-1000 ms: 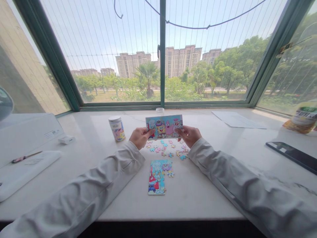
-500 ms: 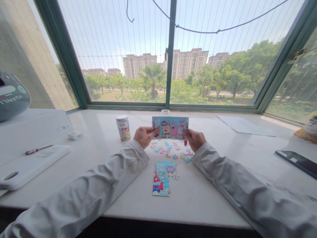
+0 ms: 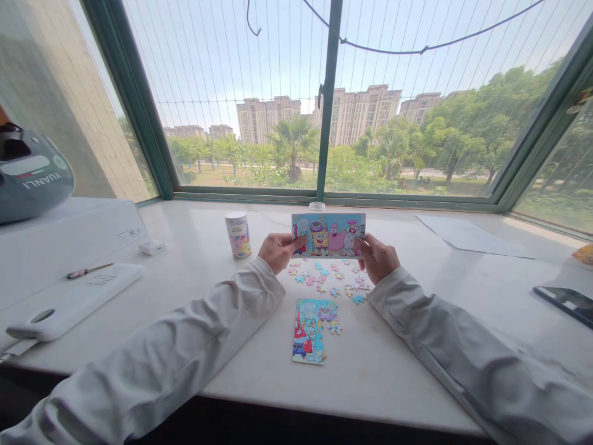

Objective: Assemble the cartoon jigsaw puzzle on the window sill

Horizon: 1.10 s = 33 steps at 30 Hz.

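Note:
Between my hands a long picture card [image 3: 328, 235] with cartoon figures is held up, facing me. My left hand [image 3: 278, 250] pinches its left end, thumb on the front. At the right end my right hand [image 3: 379, 257] grips it the same way; the fingers behind the card are hidden. Loose jigsaw pieces [image 3: 334, 292] in pink, blue and yellow lie scattered on the table below the card. Nearer to me is a partly joined jigsaw puzzle [image 3: 307, 334], its left side straight and its right side ragged.
A printed canister [image 3: 239, 236] stands left of my left hand, and a clear round lid [image 3: 317, 206] sits behind the card. On the left are a white power bank [image 3: 74, 303], a pen-like tool [image 3: 89, 271] and a helmet [image 3: 34, 176]. Paper [image 3: 472, 236] and a phone [image 3: 565, 304] lie right.
The whole view has shifted slightly, so things appear farther right. The card appears a little larger and flatter to me, still in both hands. The puzzle pieces look unmoved on the table.

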Available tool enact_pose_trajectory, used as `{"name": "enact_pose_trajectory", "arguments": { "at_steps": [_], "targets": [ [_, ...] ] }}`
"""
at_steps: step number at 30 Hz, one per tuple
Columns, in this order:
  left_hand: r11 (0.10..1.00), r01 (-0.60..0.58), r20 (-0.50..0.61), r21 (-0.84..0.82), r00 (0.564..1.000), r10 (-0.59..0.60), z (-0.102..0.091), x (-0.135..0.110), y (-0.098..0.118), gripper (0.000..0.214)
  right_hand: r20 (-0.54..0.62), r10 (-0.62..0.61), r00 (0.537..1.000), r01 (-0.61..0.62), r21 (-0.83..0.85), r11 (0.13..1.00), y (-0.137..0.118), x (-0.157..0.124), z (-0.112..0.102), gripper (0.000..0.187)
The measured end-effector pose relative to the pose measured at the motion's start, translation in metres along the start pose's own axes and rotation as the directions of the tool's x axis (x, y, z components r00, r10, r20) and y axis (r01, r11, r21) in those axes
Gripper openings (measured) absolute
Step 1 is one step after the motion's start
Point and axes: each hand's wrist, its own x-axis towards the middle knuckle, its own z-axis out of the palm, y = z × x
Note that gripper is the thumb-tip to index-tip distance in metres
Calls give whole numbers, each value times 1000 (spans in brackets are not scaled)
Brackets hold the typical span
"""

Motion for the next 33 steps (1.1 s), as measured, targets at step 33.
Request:
{"name": "enact_pose_trajectory", "arguments": {
  "at_steps": [33],
  "targets": [
    [999,-52,74,3,996,52,-4,1,-6,50,-43,-8,999,8,9,1000,-2,0,-4,44]
  ]
}}
